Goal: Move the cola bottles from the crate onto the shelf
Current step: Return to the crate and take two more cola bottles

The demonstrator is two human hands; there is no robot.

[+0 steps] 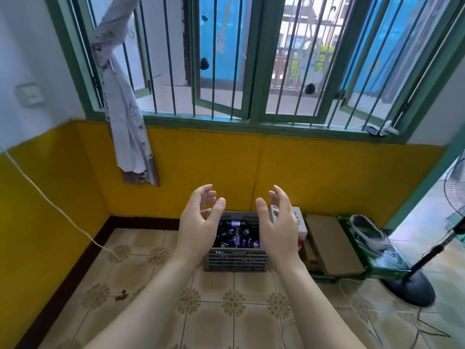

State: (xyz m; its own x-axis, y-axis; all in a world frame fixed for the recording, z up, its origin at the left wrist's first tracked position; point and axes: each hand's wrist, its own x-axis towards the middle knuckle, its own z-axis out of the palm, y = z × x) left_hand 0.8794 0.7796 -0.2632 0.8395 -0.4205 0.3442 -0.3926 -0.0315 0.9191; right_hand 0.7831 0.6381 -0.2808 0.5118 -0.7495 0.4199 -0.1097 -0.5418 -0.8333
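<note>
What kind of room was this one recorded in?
Probably a room in a home, used partly for storage. A barred green-framed window with a curtain, a tiled floor, and a crate of bottles, cardboard boxes and a standing fan along the yellow wall.

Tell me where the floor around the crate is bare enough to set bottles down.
Bare tile lies left of the crate, between it and the yellow wall, crossed only by a white cord. Tile in front of the crate, under both hands, is also bare. Crowded: the right side, with cardboard boxes, a shoe and the fan base.
</note>
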